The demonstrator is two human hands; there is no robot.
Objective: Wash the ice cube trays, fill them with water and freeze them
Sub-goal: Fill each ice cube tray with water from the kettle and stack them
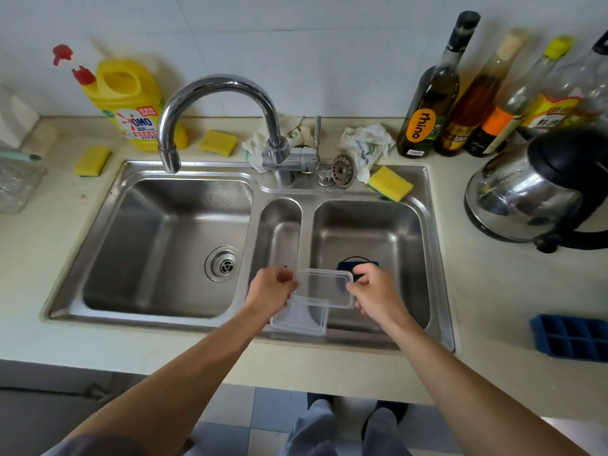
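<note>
Two hands pinched clear lid over right basin: left hand at left edge, right hand at right edge. Second lid sat lower, grip on it unclear. Blue tray lay in basin beneath, other tray on counter. Risk: thin plastic slipping from fingertip pinch; second lid falling off sink front.

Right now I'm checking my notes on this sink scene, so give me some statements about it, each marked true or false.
1. The left hand and the right hand pinch a clear plastic lid over the sink. True.
2. Water runs from the faucet. False: no stream shows.
3. A blue ice cube tray lies on the counter. True.
4. The kettle stands left of the sink. False: it stands on the right.
</note>
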